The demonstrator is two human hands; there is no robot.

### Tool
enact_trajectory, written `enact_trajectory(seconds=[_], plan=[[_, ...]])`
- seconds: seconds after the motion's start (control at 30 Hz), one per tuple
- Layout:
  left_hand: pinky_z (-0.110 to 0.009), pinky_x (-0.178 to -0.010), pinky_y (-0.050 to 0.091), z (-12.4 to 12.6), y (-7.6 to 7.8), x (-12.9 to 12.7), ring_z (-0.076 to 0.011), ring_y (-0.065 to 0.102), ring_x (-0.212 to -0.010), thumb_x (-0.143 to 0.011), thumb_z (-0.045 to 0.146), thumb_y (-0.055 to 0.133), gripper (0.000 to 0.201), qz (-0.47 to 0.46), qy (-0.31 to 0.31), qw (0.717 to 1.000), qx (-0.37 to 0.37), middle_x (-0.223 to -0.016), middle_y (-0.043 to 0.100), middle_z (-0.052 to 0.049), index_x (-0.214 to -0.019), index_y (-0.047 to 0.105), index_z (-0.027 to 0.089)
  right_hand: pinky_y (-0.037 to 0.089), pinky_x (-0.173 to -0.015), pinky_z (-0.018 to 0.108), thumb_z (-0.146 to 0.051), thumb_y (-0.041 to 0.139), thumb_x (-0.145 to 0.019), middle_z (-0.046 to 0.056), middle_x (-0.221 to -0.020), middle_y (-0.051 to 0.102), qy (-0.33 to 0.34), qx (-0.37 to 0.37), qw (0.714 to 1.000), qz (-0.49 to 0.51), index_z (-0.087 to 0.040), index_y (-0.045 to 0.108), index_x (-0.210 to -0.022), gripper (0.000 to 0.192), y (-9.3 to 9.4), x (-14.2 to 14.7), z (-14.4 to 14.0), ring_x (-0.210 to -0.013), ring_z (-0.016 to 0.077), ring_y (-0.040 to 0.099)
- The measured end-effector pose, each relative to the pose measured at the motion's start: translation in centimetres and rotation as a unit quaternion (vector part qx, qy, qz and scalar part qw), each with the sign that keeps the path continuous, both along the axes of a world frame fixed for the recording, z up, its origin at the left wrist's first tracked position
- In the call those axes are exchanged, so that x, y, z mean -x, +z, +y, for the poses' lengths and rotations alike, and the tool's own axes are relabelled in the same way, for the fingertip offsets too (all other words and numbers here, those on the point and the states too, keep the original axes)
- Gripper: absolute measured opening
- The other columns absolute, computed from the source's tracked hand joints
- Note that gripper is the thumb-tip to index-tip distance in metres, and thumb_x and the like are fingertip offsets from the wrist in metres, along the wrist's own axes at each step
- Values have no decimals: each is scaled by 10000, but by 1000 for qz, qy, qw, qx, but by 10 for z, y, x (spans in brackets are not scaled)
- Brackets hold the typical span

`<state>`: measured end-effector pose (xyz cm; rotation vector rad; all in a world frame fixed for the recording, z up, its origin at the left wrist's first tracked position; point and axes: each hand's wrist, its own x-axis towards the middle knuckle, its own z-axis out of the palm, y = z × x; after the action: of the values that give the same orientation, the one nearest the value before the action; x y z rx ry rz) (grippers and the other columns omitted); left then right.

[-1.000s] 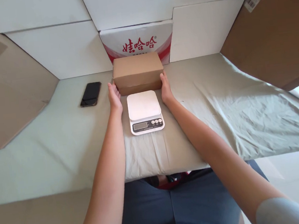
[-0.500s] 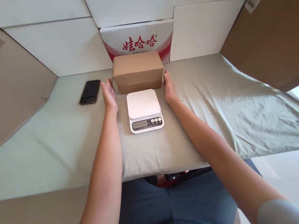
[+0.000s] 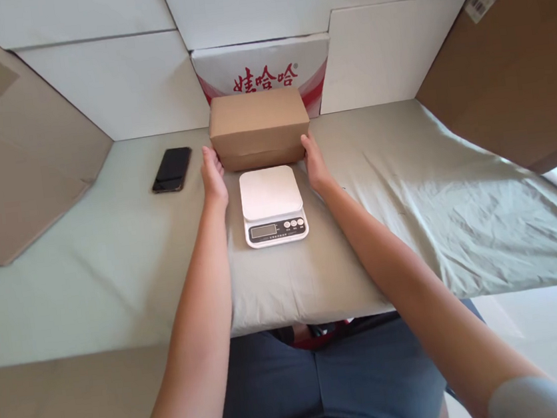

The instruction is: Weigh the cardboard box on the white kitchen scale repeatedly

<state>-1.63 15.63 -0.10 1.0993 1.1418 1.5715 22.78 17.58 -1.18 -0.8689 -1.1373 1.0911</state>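
1. Two bare hands press a brown box (image 3: 261, 145) between them, one at each end, in the middle of the cloth-covered table (image 3: 388, 250).
2. The left hand (image 3: 213, 175) lies along the box's left end, thumb up near the front corner, its fingers gathered side by side and partly hidden.
3. The right hand (image 3: 315, 163) bears on the right end, its thumb against the front corner; its other fingers are mostly out of sight behind, so their spread cannot be told.
4. Whether the box's underside is touching the cloth cannot be told.
5. A white scale (image 3: 271, 196) sits just in front of the box, between the forearms, its display and three round buttons facing the person.
6. Left of the left hand, a dark phone (image 3: 172, 170) lies flat on the cloth.
7. Behind the box stands a carton (image 3: 314, 57) with red lettering, among white panels (image 3: 118, 86).
8. Large cardboard pieces flank the table: one at left (image 3: 35, 149), one at right (image 3: 508, 68).
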Motion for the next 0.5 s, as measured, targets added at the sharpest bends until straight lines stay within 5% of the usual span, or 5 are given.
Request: enact_trajectory(seconds=[0.13,0.3,0.5], plan=[[-452,-1377,259,-11,18,8,-252,389,-1646,-1068,728,168,833,4,-14,1000,-11,-1747,446,-115,-1603,532,203,311,-1415,482,-757,598,-872,-10,-1677,539,7,-65,998,-22,-315,541,-1500,770,24,0,-10,-1648,276,408],[-448,-1379,275,-59,42,7,-264,353,-1665,-1022,812,248,803,20,-46,995,-83,-1694,529,-27,-1524,619,307,210,-1447,484,-742,587,-929,-91,-1697,517,15,-93,993,-67,-406,541,-1520,682,56,-6,-73,-1713,249,276],[-486,-1370,305,-133,33,-2,-340,288,-1687,-901,922,392,877,53,-58,993,-84,-1700,521,-15,-1508,640,340,254,-1442,452,-725,569,-955,-82,-1730,478,22,-76,995,-55,-423,566,-1512,634,39,-17,-144,-1700,255,319]])
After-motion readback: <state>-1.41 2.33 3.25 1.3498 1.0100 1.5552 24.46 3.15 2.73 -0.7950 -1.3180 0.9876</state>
